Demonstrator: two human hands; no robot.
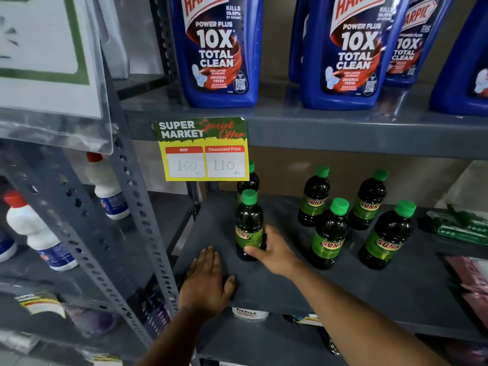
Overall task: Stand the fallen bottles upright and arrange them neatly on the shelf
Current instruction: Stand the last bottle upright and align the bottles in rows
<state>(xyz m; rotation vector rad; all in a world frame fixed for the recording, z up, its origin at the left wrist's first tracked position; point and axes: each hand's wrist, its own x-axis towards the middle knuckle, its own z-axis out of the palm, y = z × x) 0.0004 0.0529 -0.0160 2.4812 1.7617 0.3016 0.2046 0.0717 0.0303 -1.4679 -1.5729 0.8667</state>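
Several dark bottles with green caps and green "Sunny" labels stand upright on the grey middle shelf (330, 291). My right hand (274, 250) is wrapped around the lower part of the front-left bottle (248, 223), which stands upright. Directly behind it another bottle (248, 180) is partly hidden by the price card. To the right stand further bottles, one at the back (314, 199), one in front (328, 233), one at the back right (368, 202) and one at the front right (386, 237). My left hand (207, 281) lies flat, fingers apart, on the shelf's front-left corner.
Big blue Harpic bottles (221, 51) fill the shelf above. A yellow price card (204, 151) hangs from that shelf's edge. White bottles with red caps (34, 231) stand on the rack to the left. Green packets (462, 225) and pink packets (472, 281) lie at the right end.
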